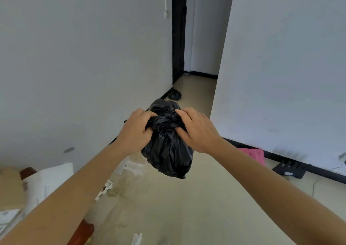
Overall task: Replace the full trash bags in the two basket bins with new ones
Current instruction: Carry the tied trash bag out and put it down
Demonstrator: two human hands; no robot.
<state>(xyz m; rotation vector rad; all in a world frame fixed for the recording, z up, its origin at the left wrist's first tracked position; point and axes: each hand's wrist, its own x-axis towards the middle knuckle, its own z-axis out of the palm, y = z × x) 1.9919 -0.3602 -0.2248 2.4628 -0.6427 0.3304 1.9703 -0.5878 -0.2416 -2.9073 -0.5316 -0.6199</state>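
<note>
Head view: my left hand (137,130) and right hand (196,130) grip the trash bag (168,151), knotting it; another tied bag (174,94) waits by the wall, fresh liners still to do

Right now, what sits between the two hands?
In the head view, the knotted neck of the full black plastic trash bag fills the gap between the left hand and the right hand; both hands grip it.

Ahead: narrow floor strip (196,87) ran open between left wall (84,67) and right wall (280,67).
Blocker: small tied black bag (174,94) sat by left wall's base.
Right floor: pink paper (255,156), black bracket (289,169) along baseboard.
Left floor: white papers (50,181), scraps.
</note>
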